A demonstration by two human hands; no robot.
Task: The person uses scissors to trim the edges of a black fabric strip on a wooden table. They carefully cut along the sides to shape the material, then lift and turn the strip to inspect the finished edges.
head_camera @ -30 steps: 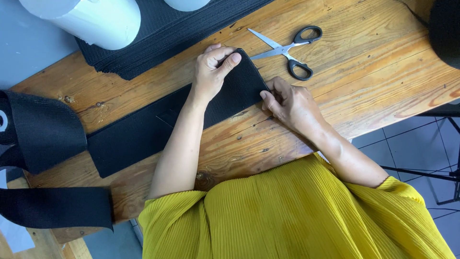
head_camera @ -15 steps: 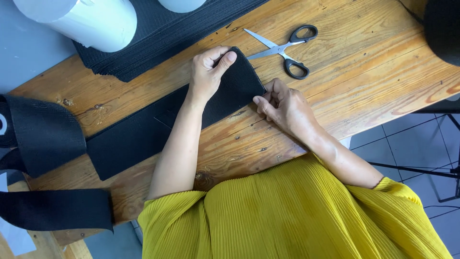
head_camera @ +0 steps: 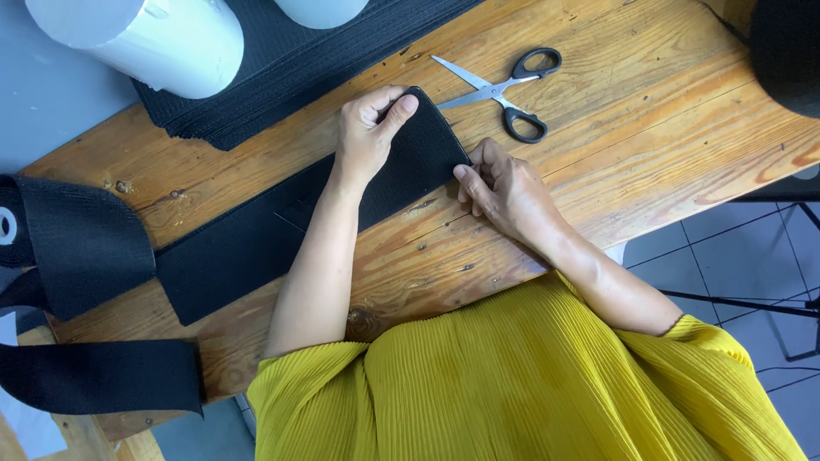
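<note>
white rolls (head_camera: 145, 43) and black roll (head_camera: 790, 51) cut off by edges.

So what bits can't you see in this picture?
Head view only:
- Black band: the left arm hides its middle; its far end runs off the left edge.
- White rolls: tops cut off by the top edge.
- Right hand: fingertips curl under, so its grip on the band's corner is unclear.

A pair of black-handled steel scissors (head_camera: 504, 90) lies on the worn wooden plank table (head_camera: 649, 145). Well to the scissors' left sits a stack of black woven mats (head_camera: 282, 60), with a white cylindrical roll (head_camera: 145, 38) resting on it.
</note>
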